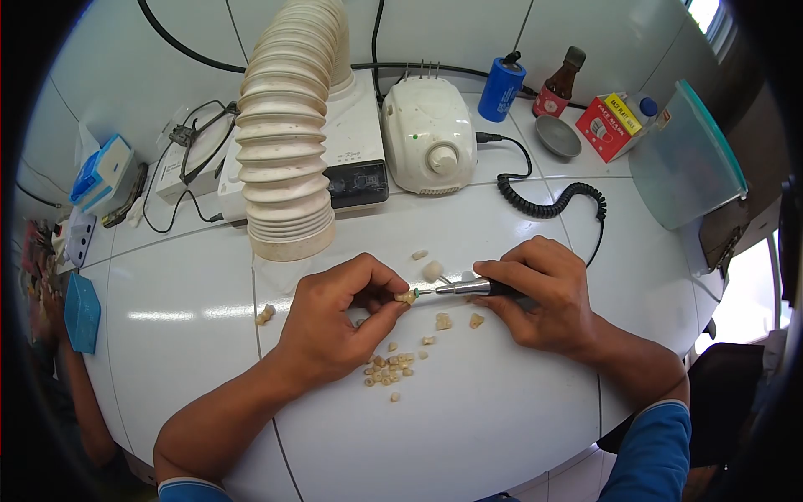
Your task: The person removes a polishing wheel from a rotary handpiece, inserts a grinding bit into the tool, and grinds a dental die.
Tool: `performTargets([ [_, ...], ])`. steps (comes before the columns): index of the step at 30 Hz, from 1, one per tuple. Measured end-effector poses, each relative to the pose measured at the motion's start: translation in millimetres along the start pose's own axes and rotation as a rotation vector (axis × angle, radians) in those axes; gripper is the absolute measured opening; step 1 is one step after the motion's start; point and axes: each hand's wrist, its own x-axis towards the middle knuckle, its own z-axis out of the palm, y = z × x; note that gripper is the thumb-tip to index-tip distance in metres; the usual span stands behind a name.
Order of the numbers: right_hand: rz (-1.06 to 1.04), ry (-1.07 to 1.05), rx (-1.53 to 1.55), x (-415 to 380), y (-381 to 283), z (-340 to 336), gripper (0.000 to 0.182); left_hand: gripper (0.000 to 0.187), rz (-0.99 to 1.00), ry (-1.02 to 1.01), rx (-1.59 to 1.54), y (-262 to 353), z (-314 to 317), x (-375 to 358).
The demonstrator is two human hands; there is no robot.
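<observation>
My left hand [330,309] pinches a small yellowish dental crown [405,297] between thumb and forefinger. In my right hand [545,293] is a rotary handpiece [468,288], gripped like a pen and pointing left. Its green tip [416,293] meets the crown or sits right against it. Just behind the handpiece lie a pale rounded piece [432,270] and a thin metal shank. A cluster of tooth-coloured crowns [387,371] is spread on the white table below my hands. Larger tooth-like pieces [443,321] rest under the handpiece, and another [265,315] lies left of my left hand.
A ribbed hose [284,142] comes down behind my left hand. Beyond stand a white control unit [430,138] with a coiled cord [552,201], a blue cylinder [502,88], a brown bottle [559,84], a grey dish [558,136] and a plastic tub [686,159]. At far left, another person's arm [84,393] shows.
</observation>
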Motion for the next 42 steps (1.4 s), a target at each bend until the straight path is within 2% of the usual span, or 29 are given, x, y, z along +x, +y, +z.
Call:
performTargets([
  [38,0.005,-0.007,-0.002,-0.5,-1.0,-0.9,0.038,0.016,-0.006,0.007,-0.002,1.6,0.8,1.0],
  [40,0.001,-0.010,-0.011,-0.9,-0.3,-0.3,0.046,0.016,-0.005,0.012,-0.003,3.0,0.7,1.2],
  [42,0.001,-0.010,-0.011,-1.2,-0.8,0.1,0.042,0.016,-0.005,0.010,-0.003,2.7,0.6,0.7],
])
